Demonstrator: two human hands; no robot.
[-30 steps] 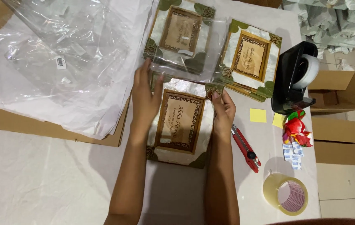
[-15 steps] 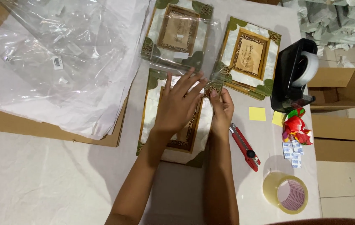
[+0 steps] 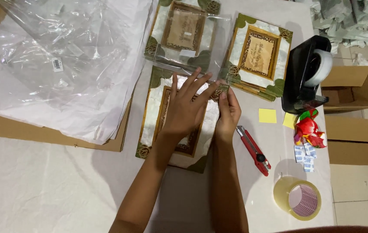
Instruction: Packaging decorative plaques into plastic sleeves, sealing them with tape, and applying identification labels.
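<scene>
I am pressing my left hand (image 3: 188, 110), fingers spread flat, onto the framed plaque (image 3: 166, 116) lying on the bench (image 3: 41, 190). My right hand (image 3: 227, 112) is pinching the plaque's upper right corner with closed fingertips. A red box cutter (image 3: 254, 150) is lying just beside my right wrist, a tape roll (image 3: 297, 198) nearer the bench edge.

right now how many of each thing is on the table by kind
decorated frames: 3
tape dispenser: 1
tape roll: 1
red box cutter: 1
yellow sticky notes: 2
pile of clear plastic bags: 1
Total: 9
</scene>
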